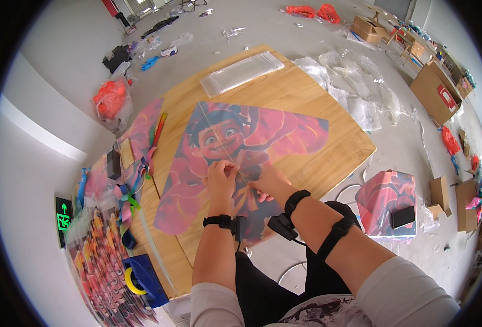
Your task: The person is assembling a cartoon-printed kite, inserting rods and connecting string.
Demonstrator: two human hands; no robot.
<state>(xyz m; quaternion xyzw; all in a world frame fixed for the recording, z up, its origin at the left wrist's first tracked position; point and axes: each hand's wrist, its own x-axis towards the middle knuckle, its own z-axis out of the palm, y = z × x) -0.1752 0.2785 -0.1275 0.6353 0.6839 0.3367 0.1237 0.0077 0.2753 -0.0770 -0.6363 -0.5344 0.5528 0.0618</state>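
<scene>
Hands (221,175) (272,180), two, curl over one printed sheet (287,133) with one thin rod (209,122), though whether they grip I cannot tell.

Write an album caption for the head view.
Left hand and right hand at work over a red cartoon-printed kite on a wooden table, blue tape dispenser nearby.

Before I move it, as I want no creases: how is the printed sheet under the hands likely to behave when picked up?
The printed sheet looks thin and broad, so it is probably light, and its wide sides may flop. The pale line down its middle looks like a rod, which could keep that part stiffer.
</scene>
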